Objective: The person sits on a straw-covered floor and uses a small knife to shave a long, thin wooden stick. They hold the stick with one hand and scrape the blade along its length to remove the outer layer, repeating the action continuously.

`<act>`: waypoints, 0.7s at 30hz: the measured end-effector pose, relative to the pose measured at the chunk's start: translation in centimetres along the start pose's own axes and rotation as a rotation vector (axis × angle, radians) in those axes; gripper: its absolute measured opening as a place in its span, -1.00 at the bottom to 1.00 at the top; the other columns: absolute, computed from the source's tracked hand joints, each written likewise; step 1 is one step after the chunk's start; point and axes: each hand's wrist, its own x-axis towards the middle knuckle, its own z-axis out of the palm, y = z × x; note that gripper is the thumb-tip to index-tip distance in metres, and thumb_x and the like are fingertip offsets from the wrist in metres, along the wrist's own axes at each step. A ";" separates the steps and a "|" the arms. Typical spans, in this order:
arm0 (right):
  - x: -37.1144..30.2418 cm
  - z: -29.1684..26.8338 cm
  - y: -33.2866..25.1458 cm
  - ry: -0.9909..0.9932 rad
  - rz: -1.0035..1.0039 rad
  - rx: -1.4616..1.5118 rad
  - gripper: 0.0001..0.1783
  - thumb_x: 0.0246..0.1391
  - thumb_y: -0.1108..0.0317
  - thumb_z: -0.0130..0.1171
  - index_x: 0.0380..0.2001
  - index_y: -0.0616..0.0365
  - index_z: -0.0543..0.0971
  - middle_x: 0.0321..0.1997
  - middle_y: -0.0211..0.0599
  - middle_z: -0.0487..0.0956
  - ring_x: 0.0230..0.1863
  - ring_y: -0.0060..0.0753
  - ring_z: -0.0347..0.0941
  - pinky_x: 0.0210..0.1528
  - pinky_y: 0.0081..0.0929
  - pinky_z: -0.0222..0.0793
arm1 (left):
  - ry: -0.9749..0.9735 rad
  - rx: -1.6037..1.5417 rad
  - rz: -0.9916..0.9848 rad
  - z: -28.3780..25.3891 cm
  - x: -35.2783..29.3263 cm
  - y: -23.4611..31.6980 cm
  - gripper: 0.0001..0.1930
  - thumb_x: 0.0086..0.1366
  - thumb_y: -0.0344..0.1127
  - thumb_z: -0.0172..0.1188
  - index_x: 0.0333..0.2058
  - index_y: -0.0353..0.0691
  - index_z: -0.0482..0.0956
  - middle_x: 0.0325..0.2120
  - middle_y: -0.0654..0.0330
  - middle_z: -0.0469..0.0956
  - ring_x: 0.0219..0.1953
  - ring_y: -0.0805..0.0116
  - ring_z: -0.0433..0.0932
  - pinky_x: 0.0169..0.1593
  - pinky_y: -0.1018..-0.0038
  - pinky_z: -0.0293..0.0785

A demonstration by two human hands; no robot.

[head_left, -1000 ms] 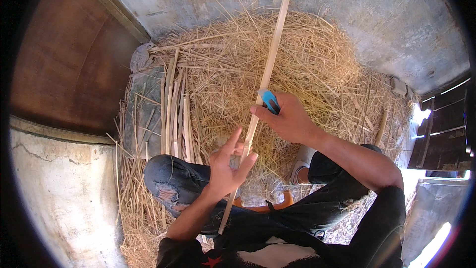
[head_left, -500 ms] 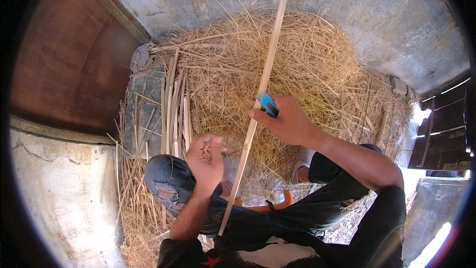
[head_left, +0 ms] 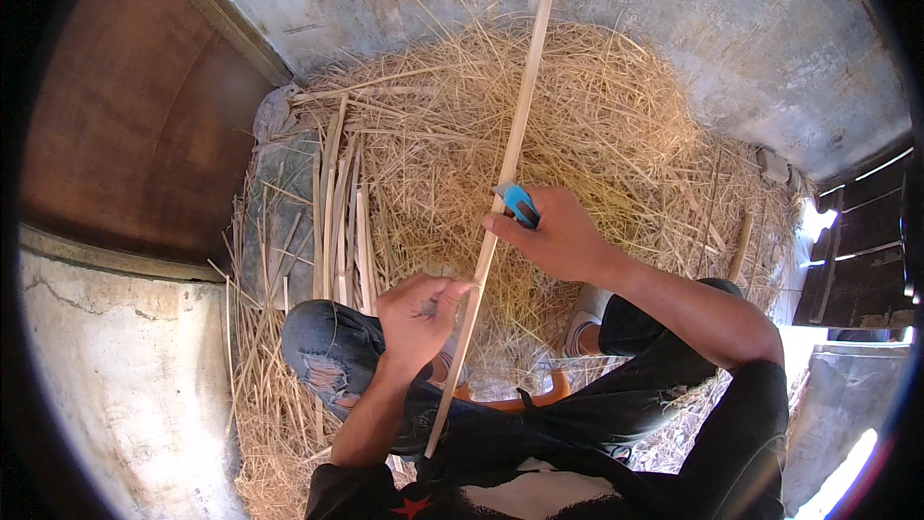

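A long pale bamboo strip slants from the top edge down to my lap. My right hand is closed around a blue utility knife and also steadies the strip, its thumb lying against the wood. The knife's tip lies over the strip. Lower down, my left hand has its fingers curled. Its thumb and forefinger pinch the strip's left edge near a joint; the exact contact is partly hidden.
Several cut strips lie in a bundle to the left on a grey slab. A heap of straw-like shavings covers the floor before me, up to a concrete wall. A brown panel stands at left.
My left hand has moved right and closed from beside the strip onto its edge. The right hand, knife and strip have hardly moved.
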 end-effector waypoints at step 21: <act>-0.5 -0.3 0.7 0.036 -0.216 -0.027 -0.61 0.39 0.08 0.13 -0.38 0.19 0.51 -0.65 -0.26 0.34 -0.61 -0.27 0.25 -0.50 -0.25 0.18 | -0.293 -0.358 -0.288 2.2 -2.0 0.2 -0.40 0.50 -0.39 0.12 0.44 -0.31 0.19 -0.55 0.47 0.33 -0.54 0.70 0.26 -0.45 0.63 0.21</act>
